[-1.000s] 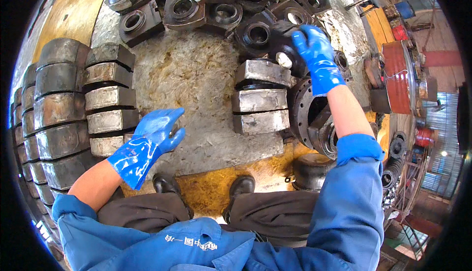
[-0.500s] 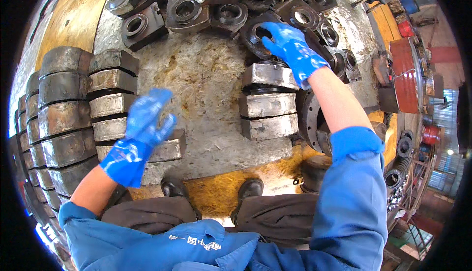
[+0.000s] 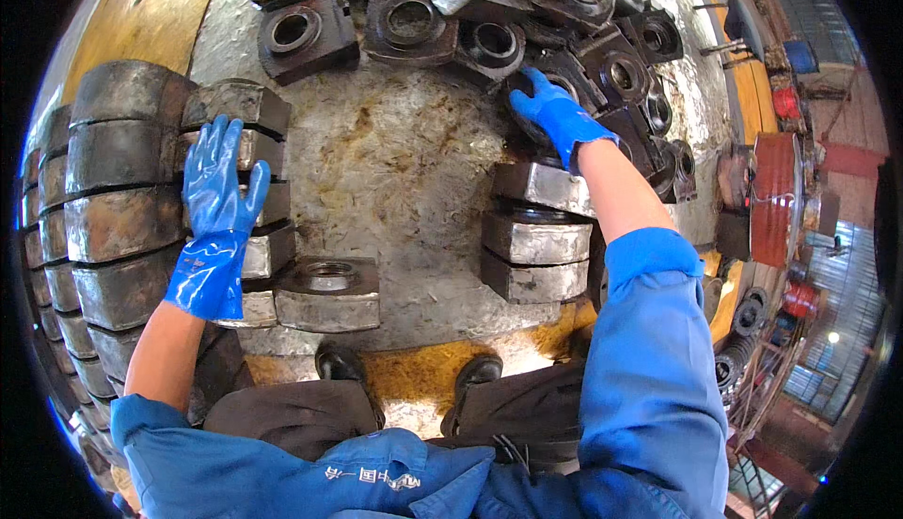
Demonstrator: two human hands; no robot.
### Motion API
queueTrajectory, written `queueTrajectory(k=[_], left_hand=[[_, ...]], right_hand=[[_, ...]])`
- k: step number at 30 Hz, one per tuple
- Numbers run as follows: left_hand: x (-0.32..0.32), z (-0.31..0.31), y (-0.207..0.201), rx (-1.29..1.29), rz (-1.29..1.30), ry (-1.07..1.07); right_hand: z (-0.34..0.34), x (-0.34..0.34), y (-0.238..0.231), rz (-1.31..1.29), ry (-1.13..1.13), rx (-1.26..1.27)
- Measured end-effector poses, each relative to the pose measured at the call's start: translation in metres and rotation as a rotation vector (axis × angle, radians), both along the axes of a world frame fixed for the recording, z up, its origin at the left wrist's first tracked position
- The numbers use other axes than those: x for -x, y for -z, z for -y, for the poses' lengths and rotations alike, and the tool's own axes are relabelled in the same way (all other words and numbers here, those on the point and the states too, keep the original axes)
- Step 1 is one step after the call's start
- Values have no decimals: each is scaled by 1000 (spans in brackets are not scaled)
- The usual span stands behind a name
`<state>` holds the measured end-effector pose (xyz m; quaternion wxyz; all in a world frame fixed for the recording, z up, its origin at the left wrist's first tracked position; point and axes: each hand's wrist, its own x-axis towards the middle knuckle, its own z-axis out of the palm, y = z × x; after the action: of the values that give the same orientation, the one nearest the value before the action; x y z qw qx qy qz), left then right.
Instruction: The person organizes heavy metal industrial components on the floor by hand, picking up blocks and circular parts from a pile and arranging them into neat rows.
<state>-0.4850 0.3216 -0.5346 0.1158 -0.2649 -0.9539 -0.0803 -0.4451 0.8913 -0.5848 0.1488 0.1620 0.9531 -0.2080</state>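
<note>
The right hand point(image 3: 557, 116) closes its grip over a dark, rust-stained steel block with a round bore point(image 3: 564, 86) in the loose heap at the counter's point(image 3: 404, 161) far edge — while the left hand point(image 3: 218, 201), fingers spread flat and holding nothing, rests on the stacked blocks point(image 3: 246, 190) along the left edge — seemingly for support.

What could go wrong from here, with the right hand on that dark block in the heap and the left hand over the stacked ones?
1. The right hand grips a dark bored block wedged in a loose heap; pulling it may shift neighbours onto the fingers.
2. The left hand lies flat over the stacked grey blocks; a sliding block could pinch it.
3. The shoes sit just below the plate's edge, under the loose block.
</note>
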Motion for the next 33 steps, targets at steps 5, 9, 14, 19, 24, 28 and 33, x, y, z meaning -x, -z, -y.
queueTrajectory(k=[5, 9, 14, 19, 24, 28, 33], left_hand=[[1, -6, 0, -7, 22, -25], [2, -5, 9, -20, 40, -51], [-2, 0, 5, 35, 45, -89], [4, -3, 11, 85, 10, -92], [5, -8, 13, 101, -28, -85], [2, -5, 16, 155, -43, -97], [4, -4, 19, 189, -46, -83]], right_hand=[[-16, 15, 22, 1, 78, 123], [-18, 30, 15, 161, 125, 233], [35, 35, -63, 268, 94, 511], [74, 29, -111, 336, 32, 515], [85, 33, -103, 285, -56, 445], [107, 29, -119, 299, -27, 504], [97, 35, -106, 327, -69, 393]])
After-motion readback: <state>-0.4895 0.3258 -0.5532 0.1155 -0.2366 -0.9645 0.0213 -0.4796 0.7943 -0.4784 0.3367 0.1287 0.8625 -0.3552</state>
